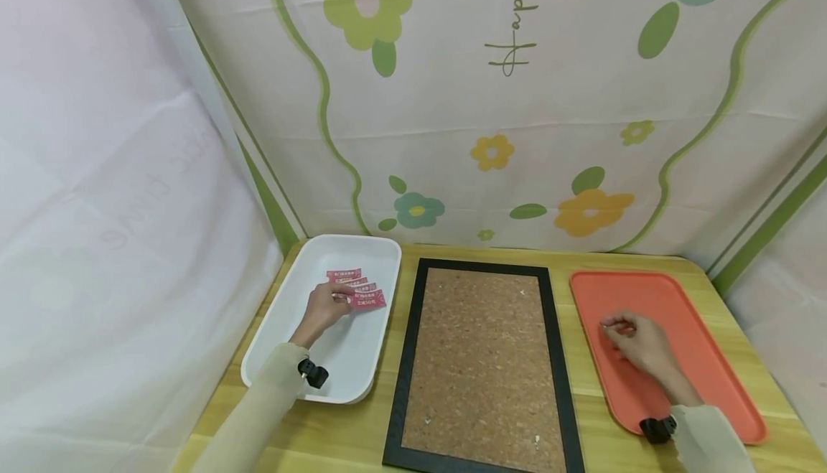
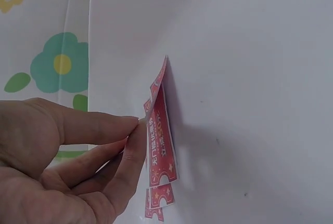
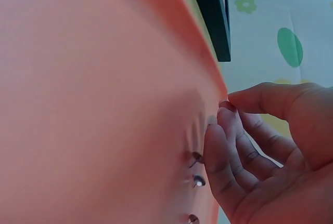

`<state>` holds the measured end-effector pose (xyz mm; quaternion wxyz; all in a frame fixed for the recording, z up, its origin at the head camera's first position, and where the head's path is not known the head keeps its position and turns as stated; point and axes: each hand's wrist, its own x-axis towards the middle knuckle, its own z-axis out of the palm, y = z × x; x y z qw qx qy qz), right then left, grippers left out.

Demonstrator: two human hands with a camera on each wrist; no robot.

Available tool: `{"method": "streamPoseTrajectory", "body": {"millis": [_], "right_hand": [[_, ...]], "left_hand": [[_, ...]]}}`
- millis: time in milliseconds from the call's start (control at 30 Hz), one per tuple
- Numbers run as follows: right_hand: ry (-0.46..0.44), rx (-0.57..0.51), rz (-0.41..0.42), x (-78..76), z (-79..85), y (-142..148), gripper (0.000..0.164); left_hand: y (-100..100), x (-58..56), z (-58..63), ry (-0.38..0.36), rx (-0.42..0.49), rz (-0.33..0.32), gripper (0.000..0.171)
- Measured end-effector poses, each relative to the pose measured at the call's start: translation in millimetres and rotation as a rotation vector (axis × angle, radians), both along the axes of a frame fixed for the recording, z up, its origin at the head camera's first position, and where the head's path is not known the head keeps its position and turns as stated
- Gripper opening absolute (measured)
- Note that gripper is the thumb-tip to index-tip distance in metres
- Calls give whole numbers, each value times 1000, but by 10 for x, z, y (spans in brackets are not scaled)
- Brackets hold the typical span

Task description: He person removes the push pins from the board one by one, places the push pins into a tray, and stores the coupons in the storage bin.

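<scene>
In the head view, my left hand reaches into the white tub. Its thumb and index finger pinch a red printed coupon by the edge. Several similar coupons lie overlapped beneath and behind it. Over the left part of the orange-red tray, my right hand has its fingers loosely bent, and no object shows between them. Thumbtacks rest on the tray just beside the index finger in the right wrist view; the hand hides them in the head view.
Between tub and tray lies a cork board with a black frame, with a few small shiny specks near its corners. Everything stands on a wooden table. A printed white curtain closes off the back, and more fabric hangs at both sides.
</scene>
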<state>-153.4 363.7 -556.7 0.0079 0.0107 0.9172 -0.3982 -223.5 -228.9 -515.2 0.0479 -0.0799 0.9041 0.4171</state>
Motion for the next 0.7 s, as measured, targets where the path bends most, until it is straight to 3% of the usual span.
{"method": "streamPoseTrajectory", "body": {"millis": [333,700], "right_hand": [[-27,49,7,59,-38,108,23],[-34,74,18,100,-17,160,21]], "left_hand": [[-48,-77,-63,-35,-132,-33,38],[-34,-81,-123,-57,-180,-56,35]]}}
